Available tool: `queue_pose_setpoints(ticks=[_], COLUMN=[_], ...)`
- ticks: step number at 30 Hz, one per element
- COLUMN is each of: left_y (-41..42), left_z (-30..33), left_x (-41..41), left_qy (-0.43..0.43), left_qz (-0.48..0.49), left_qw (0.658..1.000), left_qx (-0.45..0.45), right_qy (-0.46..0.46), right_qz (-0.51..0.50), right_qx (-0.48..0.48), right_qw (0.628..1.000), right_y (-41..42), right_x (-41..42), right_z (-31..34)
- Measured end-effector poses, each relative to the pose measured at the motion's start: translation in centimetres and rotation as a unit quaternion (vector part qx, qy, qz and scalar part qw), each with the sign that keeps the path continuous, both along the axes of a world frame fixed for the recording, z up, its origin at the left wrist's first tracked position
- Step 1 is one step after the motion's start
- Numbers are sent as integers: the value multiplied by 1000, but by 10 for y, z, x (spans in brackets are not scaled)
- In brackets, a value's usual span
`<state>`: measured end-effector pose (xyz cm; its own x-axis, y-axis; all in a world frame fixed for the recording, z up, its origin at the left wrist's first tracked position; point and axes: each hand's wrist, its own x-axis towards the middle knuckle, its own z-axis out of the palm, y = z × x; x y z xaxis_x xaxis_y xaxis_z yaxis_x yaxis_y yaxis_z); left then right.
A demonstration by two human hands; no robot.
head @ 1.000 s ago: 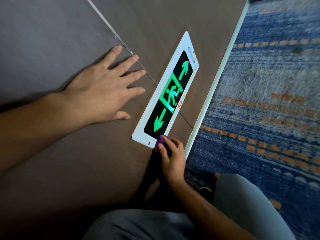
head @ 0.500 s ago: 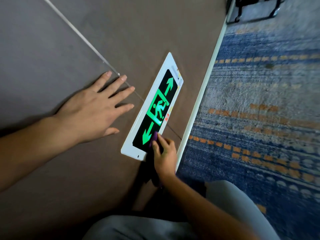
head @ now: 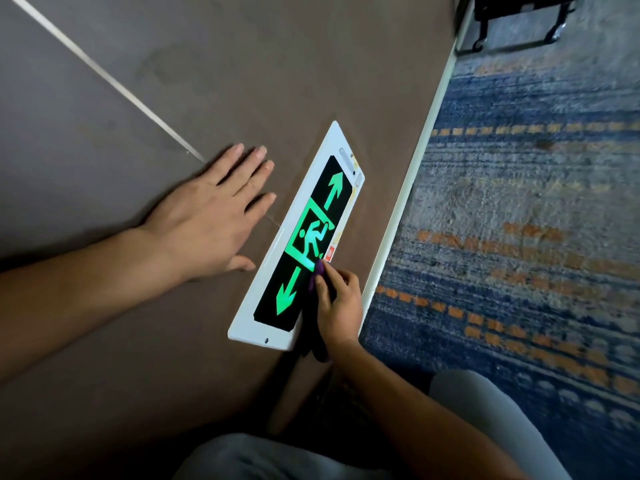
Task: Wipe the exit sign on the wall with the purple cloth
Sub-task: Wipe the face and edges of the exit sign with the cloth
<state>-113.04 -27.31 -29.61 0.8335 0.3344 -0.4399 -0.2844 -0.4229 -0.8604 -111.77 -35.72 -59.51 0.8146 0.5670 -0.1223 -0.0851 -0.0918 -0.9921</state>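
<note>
The exit sign (head: 304, 233) is a long white-framed panel low on the brown wall, black with glowing green arrows and a running figure. My right hand (head: 337, 303) grips the purple cloth (head: 318, 275) and presses it on the sign's black face, just below the running figure on the floor-side edge. More of the cloth hangs dark under my palm. My left hand (head: 211, 216) lies flat on the wall beside the sign, fingers straight and spread, thumb close to the frame.
A white skirting strip (head: 408, 202) separates the wall from a blue carpet with orange dashes (head: 519, 220). A black wheeled frame (head: 519, 22) stands on the floor at the top right. My grey-trousered knees (head: 478, 410) are at the bottom.
My right hand has slid the cloth along the sign from its near end corner up to the running figure. The view has shifted; my left hand stays flat on the wall.
</note>
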Motion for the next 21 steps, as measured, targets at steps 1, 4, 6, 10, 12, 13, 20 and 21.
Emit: queue_pose_setpoints(ticks=[1,4,6,10,12,13,20,21], left_y=[3,16,18,20,19,19,15,15], left_z=[0,-6,-8,-12,-10,-8,-5,-5], left_x=[10,34,47,56,57,57,59,59], left_qy=[1,-4,9,22,32,32,26,28], left_qz=[-1,-2,9,13,20,23,39,40], left_qw=[1000,1000,1000,1000,999,999,998,998], left_qx=[2,10,7,8,3,-6,-49,-46], right_qy=[3,-5,-3,11,26,27,10,11], right_qz=[-7,-18,-22,-25,-20,-15,54,56], right_qx=[-2,2,-5,-25,-32,-32,-17,-20], right_qw=[1000,1000,1000,999,999,999,998,998], right_y=[5,20,31,45,44,40,-15,-17], right_x=[9,42,69,106,102,93,-13,-18], right_z=[-2,-6,-4,5,9,11,6,6])
